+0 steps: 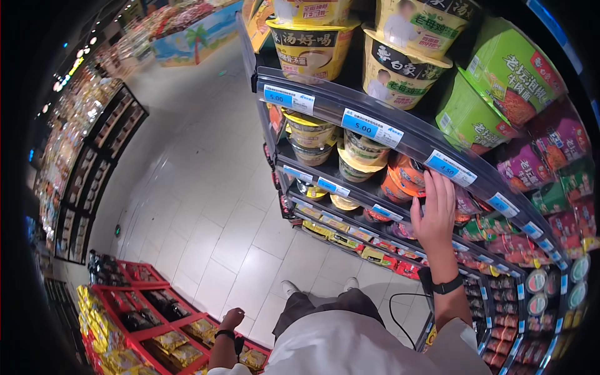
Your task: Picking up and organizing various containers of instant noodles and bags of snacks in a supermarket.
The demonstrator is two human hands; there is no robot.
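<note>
My right hand [433, 211] reaches up to the shelf on the right, its fingertips at the clear shelf edge beside a blue price label [450, 168]. Just left of the fingers are stacked orange instant noodle cups [402, 178] on the second shelf; whether the fingers touch one cannot be told. Yellow-lidded noodle tubs [311, 54], cream noodle tubs [393, 75] and green noodle tubs [476, 110] stand on the shelf above. My left hand [233, 318] hangs low at my side, fingers loosely curled, above a red display rack [206, 309]; nothing is seen in it.
The tiled floor [234, 234] lies between the shelving and a dark rack [108, 126] of packaged goods at the left. Yellow packets [171, 341] fill the red rack's bins. A black cable [391, 311] hangs by my right side. A beach-print display [197, 37] stands farther off.
</note>
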